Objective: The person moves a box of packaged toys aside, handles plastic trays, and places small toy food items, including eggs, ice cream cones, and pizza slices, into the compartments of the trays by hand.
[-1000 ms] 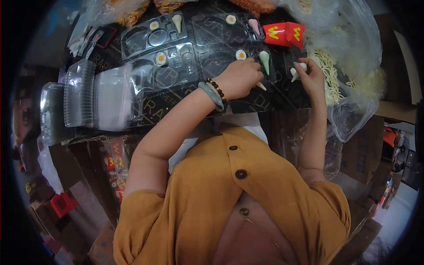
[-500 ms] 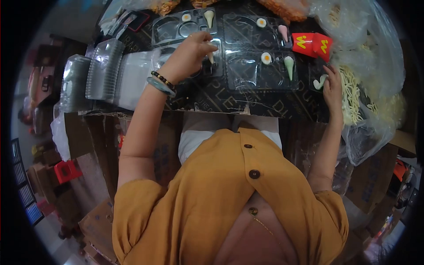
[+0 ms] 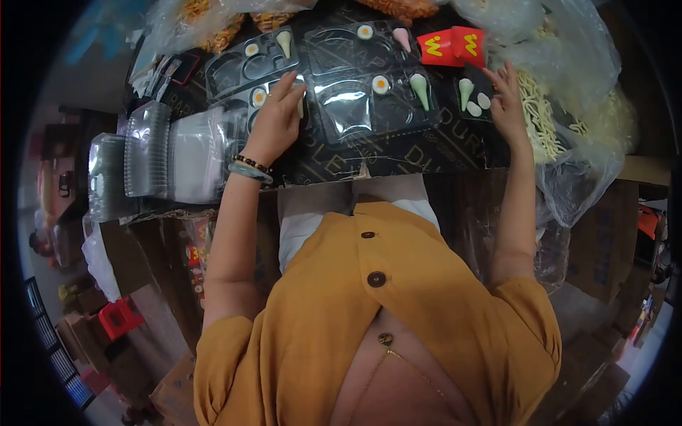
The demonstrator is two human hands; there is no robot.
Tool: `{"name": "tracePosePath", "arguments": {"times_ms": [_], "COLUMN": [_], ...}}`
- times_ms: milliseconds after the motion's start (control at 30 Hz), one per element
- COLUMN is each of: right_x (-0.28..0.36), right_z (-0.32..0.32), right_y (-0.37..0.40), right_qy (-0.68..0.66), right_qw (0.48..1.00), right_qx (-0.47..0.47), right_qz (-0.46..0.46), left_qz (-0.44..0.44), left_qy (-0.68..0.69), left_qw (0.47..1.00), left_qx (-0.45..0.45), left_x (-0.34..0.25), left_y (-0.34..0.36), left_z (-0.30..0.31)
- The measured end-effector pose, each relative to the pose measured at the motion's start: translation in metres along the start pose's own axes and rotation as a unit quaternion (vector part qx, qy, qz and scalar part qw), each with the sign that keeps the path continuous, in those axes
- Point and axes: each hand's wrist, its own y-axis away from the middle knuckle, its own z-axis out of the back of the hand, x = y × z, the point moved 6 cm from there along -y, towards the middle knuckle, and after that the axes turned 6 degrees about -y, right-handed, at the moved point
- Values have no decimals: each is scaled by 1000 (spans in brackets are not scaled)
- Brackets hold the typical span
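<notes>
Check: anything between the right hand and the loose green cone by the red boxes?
Nothing visible. The right hand has its fingertips right beside the green cone and two white pieces, no object between. The red boxes sit farther back; the noodle bag is on the hand's other side.

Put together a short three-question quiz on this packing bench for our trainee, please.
1. How many red boxes stand just beyond the right hand?
2. True or false: the bracelets sit on the wrist of the left hand.
3. The left hand lies on: A) a cardboard carton, B) a clear tray, C) a phone.

Key: 1 two; 2 true; 3 B.
</notes>
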Motion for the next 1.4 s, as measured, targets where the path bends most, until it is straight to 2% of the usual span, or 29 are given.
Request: {"name": "tracePosePath", "arguments": {"times_ms": [33,167,233,300,333,400,467,533,567,633,667,700,767,833,900,933,1000,1033,1067,1100,1133,1200,1300,1333,1400], "right_x": [0,7,5,6,1,1,13,16,26,62,86,93,97,80,36,26,2,-20,-56,-64,-68,-50,-32,-29,-9], "right_z": [-3,-7,-8,-14,-16,-15,-12,-10,-11,-6,-8,-15,-31,-59,-98,-111,-145,-159,-176,-189,-194,-181,-176,-175,-164], "right_y": [0,-9,-10,-12,-12,-10,-8,-5,-9,-21,-35,-55,-105,-165,-230,-255,-293,-308,-318,-320,-323,-318,-315,-311,-304], "right_qy": [4,53,73,55,73,44,79,48,49,60,88,91,32,3,117,108,117,110,140,170,166,343,398,398,336], "right_qw": [1000,997,994,993,991,995,991,998,997,990,976,976,976,993,990,990,983,982,977,969,969,917,900,900,936], "right_qx": [17,49,60,98,86,49,5,-13,-17,-91,-119,-120,-113,-62,14,28,128,140,159,176,184,199,176,179,79], "right_qz": [2,29,49,46,78,76,110,50,56,87,158,160,184,96,80,85,53,57,18,-21,-21,-40,11,11,71], "left_qz": [33,18,4,24,23,27,10,0,-2,25,35,34,84,116,175,169,184,192,203,203,200,207,206,197,183], "left_qy": [20,-59,-73,-125,-112,-128,-103,-84,-85,-22,-26,-24,-154,-169,-204,-202,-206,-212,-213,-217,-221,-221,-201,-202,-217], "left_qw": [999,996,995,992,993,991,994,996,996,999,998,998,982,977,963,964,961,958,956,955,954,953,958,959,958], "left_qx": [-24,-69,-64,3,11,20,22,20,14,-12,-35,-38,-66,-53,-25,-39,-24,-15,-12,-11,-8,-9,-2,-25,-52], "left_x": [-1,-15,-25,-30,-31,-31,-31,-32,-32,-27,-23,-20,-10,3,23,27,30,32,33,33,32,29,33,35,45], "left_y": [0,15,24,28,29,30,29,27,27,27,25,21,18,14,12,10,5,3,4,4,3,2,-5,-9,-12], "left_z": [3,2,-3,-13,-14,-15,-12,-7,-4,0,3,5,11,9,7,6,8,7,7,7,7,12,17,21,27]}}
